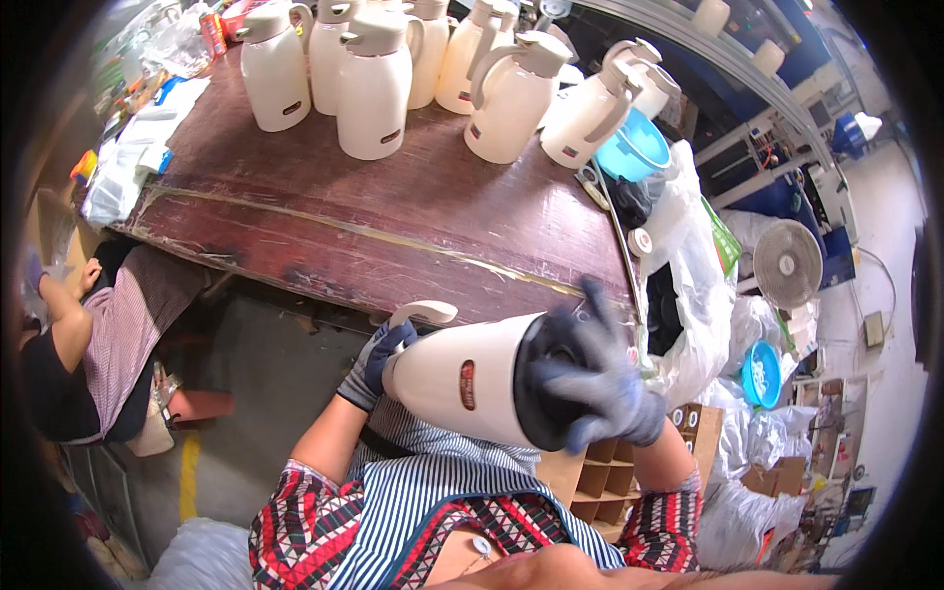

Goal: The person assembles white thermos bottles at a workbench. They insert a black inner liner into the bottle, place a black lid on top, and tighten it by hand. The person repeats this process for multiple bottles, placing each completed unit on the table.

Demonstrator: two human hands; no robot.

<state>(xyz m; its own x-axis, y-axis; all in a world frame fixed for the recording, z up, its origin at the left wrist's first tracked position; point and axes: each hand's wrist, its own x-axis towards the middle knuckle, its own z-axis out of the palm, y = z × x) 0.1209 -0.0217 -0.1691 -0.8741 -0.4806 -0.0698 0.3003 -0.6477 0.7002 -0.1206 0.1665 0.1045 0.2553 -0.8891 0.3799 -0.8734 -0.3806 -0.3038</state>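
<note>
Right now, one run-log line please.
left hand: gripping top end of white vacuum jug | right hand: fingers spread, blurred, at black base, contact unclear | jug: held sideways | brown table: other white jugs standing

At lower centre, the thermal jug (pixel 442 379) looked like smooth, glossy plastic. The left glove (pixel 368 368) and right glove (pixel 615 390) looked like matt knitted cloth. The wooden tabletop (pixel 393 211), upper centre, was glossy but scratched; at right, the plastic bag (pixel 703 307) looked crinkled and shiny.
</note>
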